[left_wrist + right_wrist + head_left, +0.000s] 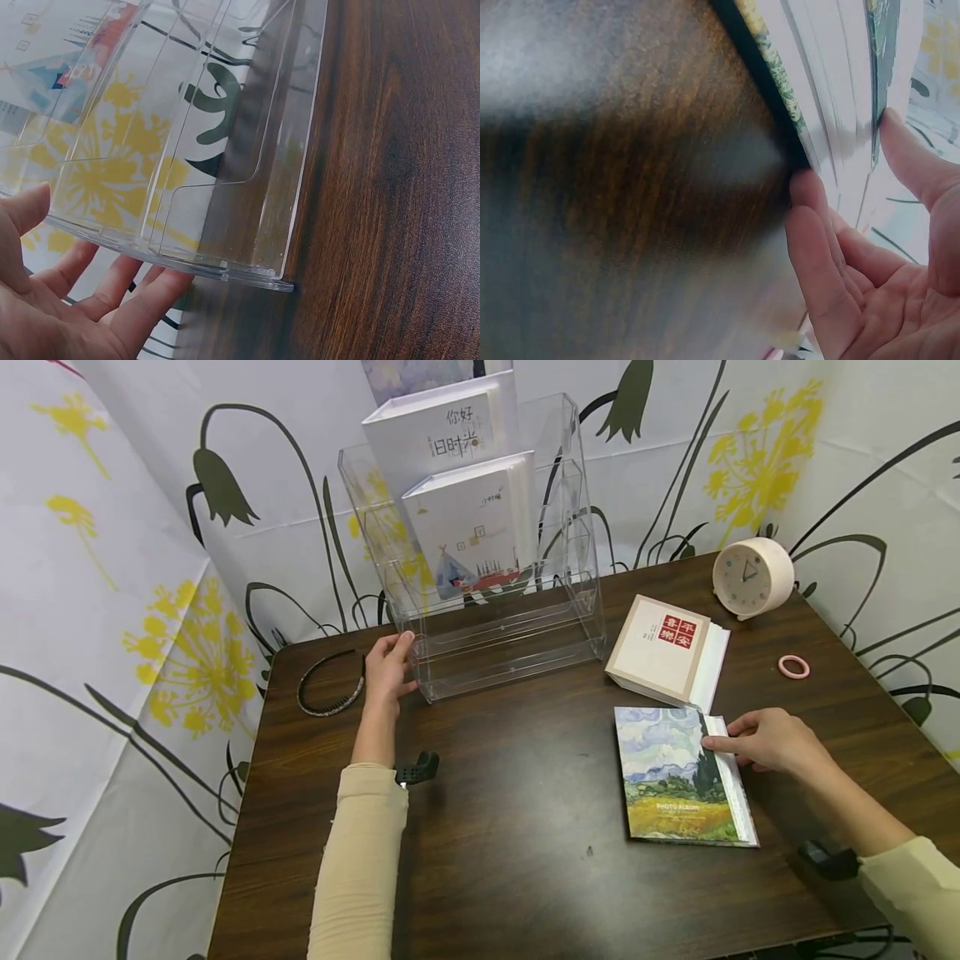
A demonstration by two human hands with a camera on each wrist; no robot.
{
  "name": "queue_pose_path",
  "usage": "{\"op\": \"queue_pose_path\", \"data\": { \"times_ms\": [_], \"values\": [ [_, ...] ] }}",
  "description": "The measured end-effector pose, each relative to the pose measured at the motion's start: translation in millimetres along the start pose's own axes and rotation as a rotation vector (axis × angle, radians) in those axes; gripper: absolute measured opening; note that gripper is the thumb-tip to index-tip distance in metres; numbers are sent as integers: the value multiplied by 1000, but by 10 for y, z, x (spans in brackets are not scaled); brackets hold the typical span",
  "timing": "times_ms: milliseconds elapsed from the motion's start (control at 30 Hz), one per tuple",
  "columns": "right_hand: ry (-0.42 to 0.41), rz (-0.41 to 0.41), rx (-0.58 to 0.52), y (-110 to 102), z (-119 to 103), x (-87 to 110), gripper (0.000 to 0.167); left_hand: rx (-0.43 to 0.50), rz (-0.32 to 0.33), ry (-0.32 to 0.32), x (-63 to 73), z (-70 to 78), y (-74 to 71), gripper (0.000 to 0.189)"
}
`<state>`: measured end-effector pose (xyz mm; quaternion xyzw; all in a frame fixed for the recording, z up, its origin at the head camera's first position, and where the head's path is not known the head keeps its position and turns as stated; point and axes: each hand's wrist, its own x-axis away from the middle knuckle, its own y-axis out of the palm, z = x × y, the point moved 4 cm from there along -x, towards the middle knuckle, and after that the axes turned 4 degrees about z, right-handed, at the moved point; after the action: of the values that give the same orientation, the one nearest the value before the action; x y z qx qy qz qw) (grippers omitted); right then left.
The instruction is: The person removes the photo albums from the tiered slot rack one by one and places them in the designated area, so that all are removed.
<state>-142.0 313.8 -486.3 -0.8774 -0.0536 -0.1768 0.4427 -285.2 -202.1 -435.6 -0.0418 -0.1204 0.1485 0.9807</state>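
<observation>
Your left hand [387, 670], fingers loosely extended, touches the rack [516, 675] near the back edge of the worktop [510, 827], and toward its right edge the album [663, 777], pinched at one side only by your right hand [780, 739], could tip into the book [654, 652].

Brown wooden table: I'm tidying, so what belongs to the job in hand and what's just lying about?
Likely the job:
clear plastic tiered rack
white illustrated books
blue-yellow landscape photo album
beige book with red square

Likely just lying about:
thin dark hoop
round cream clock
pink ring
</observation>
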Motion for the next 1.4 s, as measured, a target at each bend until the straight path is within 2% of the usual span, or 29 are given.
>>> {"op": "queue_pose_path", "data": {
  "times_ms": [500, 767, 867, 967, 1067, 1167, 1400],
  "values": [
    [-39, -17, -20, 4, -13, 0, 80, -9, 3, -6, 9, -10, -21, 52],
    [-29, -68, -78, -44, -45, -28, 76, -14, -2, -6, 2, -13, -22, 52],
    [-30, -73, -55, -99, -76, -22, 77, -15, -5, -6, -1, -10, -19, 53],
    [-48, -42, -5, -175, -139, -26, 78, -14, -7, -2, -3, -7, -14, 54],
    [-112, 22, 24, -251, -253, -46, 73, -13, -6, -1, -8, -8, -12, 54],
    [-211, 107, 29, -308, -416, -75, 66, -11, -5, -2, -10, -10, -13, 54],
    [-443, 260, -57, -378, -975, -183, 46, -24, -11, -2, -7, -6, -18, 56]
  ]
}}
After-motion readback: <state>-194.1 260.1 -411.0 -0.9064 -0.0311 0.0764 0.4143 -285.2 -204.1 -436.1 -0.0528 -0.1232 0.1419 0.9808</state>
